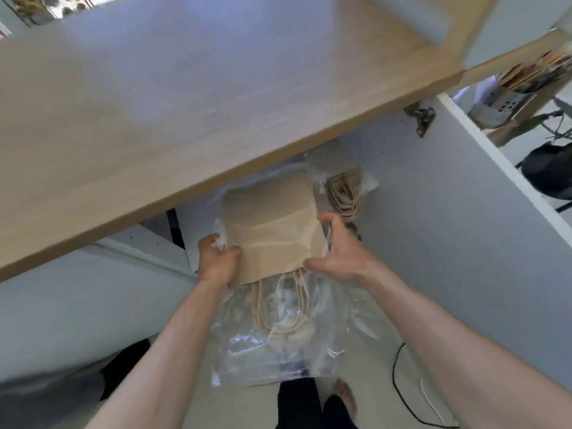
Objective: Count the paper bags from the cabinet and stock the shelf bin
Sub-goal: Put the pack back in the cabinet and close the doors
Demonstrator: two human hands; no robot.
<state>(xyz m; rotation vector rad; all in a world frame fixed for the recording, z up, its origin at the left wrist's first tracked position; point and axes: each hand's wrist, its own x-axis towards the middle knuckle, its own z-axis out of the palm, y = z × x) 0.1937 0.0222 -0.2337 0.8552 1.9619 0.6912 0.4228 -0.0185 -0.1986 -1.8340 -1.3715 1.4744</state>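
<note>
Gripping the paper bags (pixel 272 230) by the left edge with left hand (pixel 216 261) fingers clenched, by the right edge with right hand (pixel 337 258) fingers curled. Below the fingers, clear plastic wrap (pixel 278 345) hanging; beyond the right fingers, another bundle (pixel 343 193), under the tabletop (pixel 154 119).

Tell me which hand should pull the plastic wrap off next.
Probably right: the left hand grips the paper bags firmly at their edge, while the right hand holds them more openly, beside the hanging plastic wrap.

Bare forearms (pixel 173 335), black trousers (pixel 297 400), bare foot (pixel 345 397)
</note>
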